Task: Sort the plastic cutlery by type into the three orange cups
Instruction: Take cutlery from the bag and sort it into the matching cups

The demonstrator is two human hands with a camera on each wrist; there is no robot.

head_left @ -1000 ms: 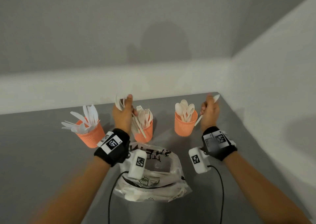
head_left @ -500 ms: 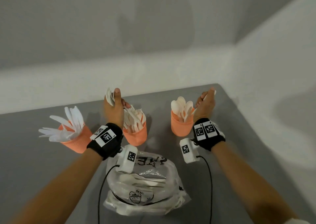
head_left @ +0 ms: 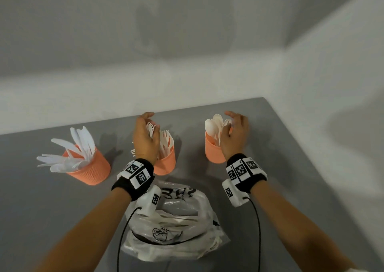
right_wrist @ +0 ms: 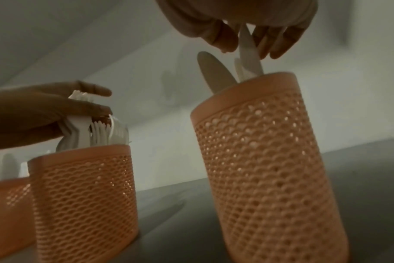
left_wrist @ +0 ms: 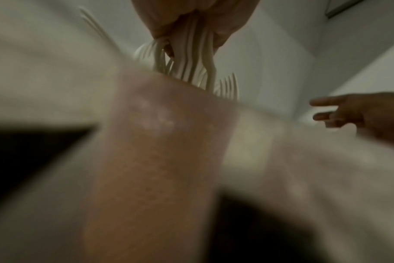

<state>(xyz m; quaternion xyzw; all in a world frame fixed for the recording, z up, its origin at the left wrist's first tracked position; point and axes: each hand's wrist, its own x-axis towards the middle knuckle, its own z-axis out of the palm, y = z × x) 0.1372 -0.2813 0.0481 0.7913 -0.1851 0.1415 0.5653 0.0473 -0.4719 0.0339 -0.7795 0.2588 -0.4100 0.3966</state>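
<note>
Grey table [head_left: 41, 209] against white walls, corner at far right. Nearest, between the two forearms: clear plastic bag [head_left: 172, 230] with white cutlery inside, contents hard to make out through the crumpled film. Past the wrists, three orange mesh cups in a row.

Left hand [head_left: 145, 140] over the middle cup [head_left: 166, 163], fingers curled round a bunch of forks [head_left: 150, 129]; long axis near upright, tines up above the hand, handles down into the cup. More forks [head_left: 166, 140] already stand in that cup just right of the hand, tines up. Left wrist view is blurred; only fork handles under the palm and some tines are readable.

Right hand [head_left: 234, 136] at the right side of the right cup [head_left: 214, 151], fingertips pinching one spoon [right_wrist: 247, 51] by its bowl end, handle down inside the cup, roughly upright. Other spoons [head_left: 214, 126] stand there bowls up, just left of the hand.

Well left of the left hand: left cup [head_left: 91, 167], tilted in the wide view, holding knives [head_left: 70, 149] fanned up and out to the left. Cup bottoms and cutlery handles hidden inside the mesh.
</note>
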